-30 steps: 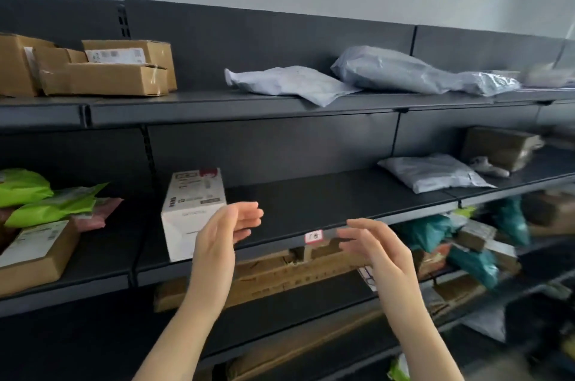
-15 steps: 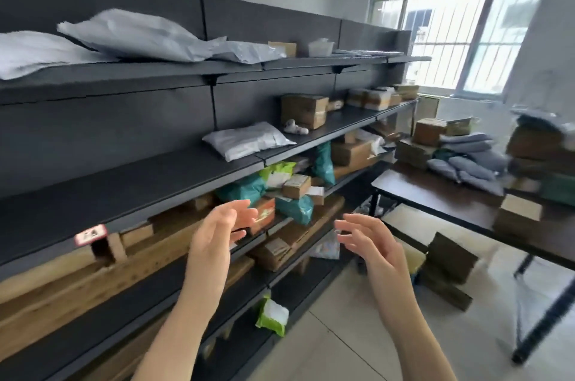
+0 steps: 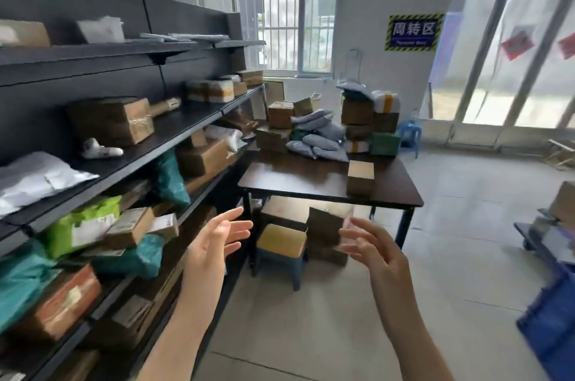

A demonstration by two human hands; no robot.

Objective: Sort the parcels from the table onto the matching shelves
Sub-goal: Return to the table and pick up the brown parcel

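Observation:
Ahead stands a dark brown table (image 3: 298,181) with a heap of parcels at its far end: cardboard boxes (image 3: 280,114), grey poly bags (image 3: 323,135) and a green box (image 3: 384,144). One small cardboard box (image 3: 360,178) stands alone near the table's front right. Dark metal shelves (image 3: 174,128) run along my left, holding boxes, grey, green and teal bags. My left hand (image 3: 214,243) and my right hand (image 3: 373,250) are raised in front of me, palms facing each other, fingers spread, both empty and well short of the table.
A blue stool with a tan seat (image 3: 281,251) and cardboard boxes (image 3: 326,234) sit under the table's near edge. A blue crate (image 3: 550,327) and a cart with boxes (image 3: 557,225) are at the right. Bare tiled floor lies between them.
My view has swung right, from facing the shelves to facing the table and the window. Both hands stay raised, open and empty throughout.

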